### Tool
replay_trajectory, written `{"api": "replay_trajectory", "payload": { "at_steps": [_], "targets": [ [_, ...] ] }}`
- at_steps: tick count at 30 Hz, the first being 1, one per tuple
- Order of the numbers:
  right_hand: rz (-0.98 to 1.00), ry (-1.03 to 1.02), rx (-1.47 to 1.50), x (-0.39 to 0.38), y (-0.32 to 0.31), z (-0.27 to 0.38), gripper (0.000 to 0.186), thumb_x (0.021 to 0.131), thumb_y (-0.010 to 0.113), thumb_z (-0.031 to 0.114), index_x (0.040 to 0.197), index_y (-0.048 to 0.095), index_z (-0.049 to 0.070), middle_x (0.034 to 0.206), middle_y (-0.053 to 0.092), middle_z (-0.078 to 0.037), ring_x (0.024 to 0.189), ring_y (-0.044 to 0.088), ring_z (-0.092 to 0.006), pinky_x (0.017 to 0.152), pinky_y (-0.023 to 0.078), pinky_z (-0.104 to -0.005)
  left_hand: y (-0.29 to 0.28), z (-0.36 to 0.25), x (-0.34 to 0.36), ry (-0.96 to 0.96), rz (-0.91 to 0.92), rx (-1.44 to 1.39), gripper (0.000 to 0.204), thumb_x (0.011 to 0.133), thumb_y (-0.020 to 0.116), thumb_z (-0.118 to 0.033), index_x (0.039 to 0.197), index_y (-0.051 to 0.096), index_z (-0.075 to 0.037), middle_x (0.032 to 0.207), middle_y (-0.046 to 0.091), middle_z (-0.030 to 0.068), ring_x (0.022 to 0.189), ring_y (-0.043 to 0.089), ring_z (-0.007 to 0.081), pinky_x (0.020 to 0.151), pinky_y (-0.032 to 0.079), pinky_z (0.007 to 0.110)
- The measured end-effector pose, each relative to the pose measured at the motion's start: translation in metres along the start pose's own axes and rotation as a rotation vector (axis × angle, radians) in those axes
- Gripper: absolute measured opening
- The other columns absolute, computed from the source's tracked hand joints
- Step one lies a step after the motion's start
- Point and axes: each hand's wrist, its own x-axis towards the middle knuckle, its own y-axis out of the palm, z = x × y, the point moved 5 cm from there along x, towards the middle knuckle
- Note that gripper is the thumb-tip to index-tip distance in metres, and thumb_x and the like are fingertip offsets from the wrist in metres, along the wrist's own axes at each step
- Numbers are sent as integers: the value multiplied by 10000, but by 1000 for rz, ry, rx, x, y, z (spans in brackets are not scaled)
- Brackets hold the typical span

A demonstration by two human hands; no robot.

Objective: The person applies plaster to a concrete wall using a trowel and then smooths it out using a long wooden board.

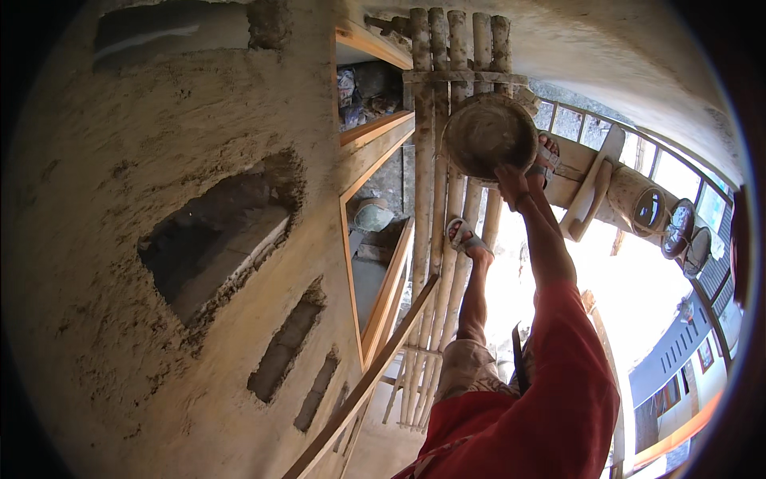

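Note:
My right hand (513, 182) is closed on the near rim of a round, mortar-stained grey bucket (488, 132), tilted so its inside shows. The red-sleeved arm reaches up to it from the bottom right. Beside the bucket and below it are my sandalled feet (464, 236), on or over bamboo poles (436, 191) lashed with a crosspiece. To the right of the hand lies a wooden float-like tool (598, 180) on a plank. My left hand is out of view.
A rough plastered wall (96, 239) with cut recesses fills the left. Timber-framed openings (375, 279) show another bucket (373, 214) beyond. At the right, a cylindrical container (649, 209) and round objects (680, 231) sit along the plank by a railing, with a bright drop and buildings beyond.

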Motion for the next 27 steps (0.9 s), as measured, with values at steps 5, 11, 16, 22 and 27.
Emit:
{"api": "replay_trajectory", "payload": {
  "at_steps": [5,11,16,22,27],
  "targets": [
    [106,756,701,-68,-18,4,251,875,508,329,781,502,96,514,418,34,406,406,-82,350,331,-247,-2,0,2,21,20,13,657,914,359,-469,1371,247,-10,1433,145,247,1295,160,456,1012,195,577],
    [-84,279,1195,-82,-79,106,184,894,497,281,822,513,112,553,423,48,407,394,-71,361,323,-216,-25,-29,-5,-84,148,41,712,914,251,-518,1381,186,16,1436,119,253,1295,136,470,1014,177,582],
    [-248,200,1599,-60,-166,256,380,724,519,253,1083,499,128,694,508,-32,526,508,-144,426,444,-265,-34,-35,11,-43,26,102,661,919,218,-524,1410,172,-83,1458,166,139,1332,147,361,1052,159,521],
    [-499,-510,1790,-64,-409,509,297,876,472,186,1150,454,72,768,492,-53,564,492,-145,471,433,-263,-48,-25,26,-168,97,31,722,906,165,-563,1409,131,-47,1467,102,166,1353,73,353,1074,73,504],
    [-861,-777,1638,-96,-548,629,434,848,551,144,1245,410,41,822,486,-63,614,517,-163,486,457,-273,-50,-17,28,-179,148,-26,727,911,175,-546,1399,129,-8,1455,94,210,1343,64,395,1074,45,509]
  ]
}}
